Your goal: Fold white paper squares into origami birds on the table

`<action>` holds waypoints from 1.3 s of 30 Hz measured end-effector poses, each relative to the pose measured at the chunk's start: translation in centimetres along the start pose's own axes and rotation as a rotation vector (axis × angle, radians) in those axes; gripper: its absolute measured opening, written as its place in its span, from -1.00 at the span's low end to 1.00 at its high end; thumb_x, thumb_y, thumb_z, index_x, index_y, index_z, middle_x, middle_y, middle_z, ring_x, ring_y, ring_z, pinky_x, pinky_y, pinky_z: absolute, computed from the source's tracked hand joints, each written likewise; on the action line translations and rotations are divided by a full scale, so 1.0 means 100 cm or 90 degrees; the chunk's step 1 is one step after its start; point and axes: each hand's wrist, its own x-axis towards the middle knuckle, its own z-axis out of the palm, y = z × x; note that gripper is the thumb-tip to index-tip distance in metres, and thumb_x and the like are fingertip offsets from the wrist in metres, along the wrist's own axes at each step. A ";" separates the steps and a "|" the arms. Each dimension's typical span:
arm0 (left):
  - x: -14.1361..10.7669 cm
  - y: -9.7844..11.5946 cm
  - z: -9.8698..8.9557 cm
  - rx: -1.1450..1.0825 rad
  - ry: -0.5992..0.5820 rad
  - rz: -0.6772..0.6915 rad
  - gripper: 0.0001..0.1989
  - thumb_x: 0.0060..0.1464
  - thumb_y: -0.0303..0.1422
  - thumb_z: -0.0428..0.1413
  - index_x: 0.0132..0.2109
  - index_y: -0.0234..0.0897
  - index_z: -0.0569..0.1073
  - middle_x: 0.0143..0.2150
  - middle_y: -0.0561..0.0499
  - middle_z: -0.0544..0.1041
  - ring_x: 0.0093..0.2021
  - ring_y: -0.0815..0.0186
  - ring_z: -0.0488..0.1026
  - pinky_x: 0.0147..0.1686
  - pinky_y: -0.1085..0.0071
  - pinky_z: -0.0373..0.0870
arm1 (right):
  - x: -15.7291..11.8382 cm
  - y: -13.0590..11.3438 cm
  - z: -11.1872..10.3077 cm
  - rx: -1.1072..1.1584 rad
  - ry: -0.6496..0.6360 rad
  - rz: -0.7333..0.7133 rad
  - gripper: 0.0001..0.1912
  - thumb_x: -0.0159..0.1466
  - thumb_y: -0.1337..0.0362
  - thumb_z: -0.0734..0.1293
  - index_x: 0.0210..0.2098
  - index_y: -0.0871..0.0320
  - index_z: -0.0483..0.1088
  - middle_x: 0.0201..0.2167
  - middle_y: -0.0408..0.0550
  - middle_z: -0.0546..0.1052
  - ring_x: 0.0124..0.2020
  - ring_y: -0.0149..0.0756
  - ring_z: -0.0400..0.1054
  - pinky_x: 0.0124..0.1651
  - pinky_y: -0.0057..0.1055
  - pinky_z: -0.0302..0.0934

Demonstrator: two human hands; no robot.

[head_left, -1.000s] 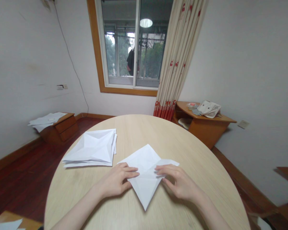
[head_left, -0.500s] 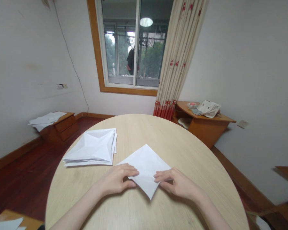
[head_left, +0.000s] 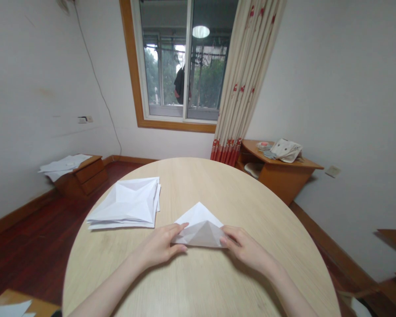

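A white sheet of paper (head_left: 199, 230) lies in front of me, its near corner folded up and over toward the far corner, with creases showing on the flap. My left hand (head_left: 166, 242) grips the paper's left side, fingers on top and thumb close to the near fold. At the opposite side my right hand (head_left: 239, 244) pinches the right end of the fold between thumb and fingers. To the left of the sheet rests a stack of creased white papers (head_left: 127, 202), touched by neither hand.
The round wooden table (head_left: 198, 176) carries the papers. Beyond it stand a small drawer cabinet (head_left: 90, 174) with papers on top at left and a corner desk (head_left: 284, 176) holding a cloth bag (head_left: 286, 150) at right. A curtain (head_left: 240, 97) hangs beside the window.
The paper's near corner, which pointed toward me, has been lifted and folded away from me. Both hands have shifted slightly and now hold the two ends of the fold.
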 end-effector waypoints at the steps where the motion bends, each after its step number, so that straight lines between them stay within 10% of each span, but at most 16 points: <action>1: 0.000 0.000 0.000 0.001 0.003 -0.009 -0.45 0.15 -0.18 0.13 0.25 -0.17 0.23 0.03 -0.10 0.49 -0.01 0.14 0.45 -0.03 0.28 0.35 | 0.000 0.001 0.002 -0.009 0.013 0.006 -0.71 0.35 0.24 0.15 -0.47 0.14 0.31 -0.50 -0.13 0.44 -0.47 -0.34 0.32 -0.42 -0.46 0.16; 10: 0.001 0.000 0.006 -0.019 0.083 0.008 -0.39 0.21 -0.27 0.05 0.33 -0.15 0.02 0.16 -0.13 0.35 0.11 0.13 0.36 0.06 0.25 0.31 | 0.002 0.000 0.011 -0.050 0.069 0.040 -0.83 0.34 0.22 0.16 -0.25 0.13 0.33 -0.30 -0.03 0.50 -0.29 -0.24 0.42 -0.29 -0.37 0.28; 18: 0.005 -0.003 0.024 0.021 0.168 -0.019 -0.34 0.26 -0.30 -0.02 0.38 -0.09 -0.17 0.12 -0.15 0.35 0.06 0.10 0.39 0.00 0.17 0.37 | 0.004 0.012 0.034 -0.135 0.152 0.064 -0.49 0.35 0.21 0.11 0.27 0.13 0.02 0.14 0.13 0.37 0.04 -0.10 0.37 -0.03 -0.17 0.31; 31: 0.011 -0.005 0.034 0.223 0.259 0.005 -0.62 0.27 -0.28 -0.06 0.21 -0.16 0.28 0.14 -0.16 0.34 0.07 0.05 0.33 0.01 0.07 0.32 | 0.010 0.015 0.051 -0.249 0.217 -0.005 -0.55 0.32 0.29 0.15 0.20 0.23 0.17 0.11 0.19 0.38 0.11 -0.05 0.26 0.11 -0.03 0.24; 39: 0.010 0.000 0.037 0.242 0.180 0.056 -0.59 0.29 -0.22 -0.06 0.21 -0.24 0.28 0.20 -0.15 0.36 0.19 0.07 0.26 0.20 0.01 0.13 | 0.012 0.014 0.059 -0.275 0.164 -0.078 -0.62 0.36 0.36 0.10 0.12 0.21 0.31 0.13 0.14 0.39 0.16 -0.10 0.25 0.18 0.02 0.16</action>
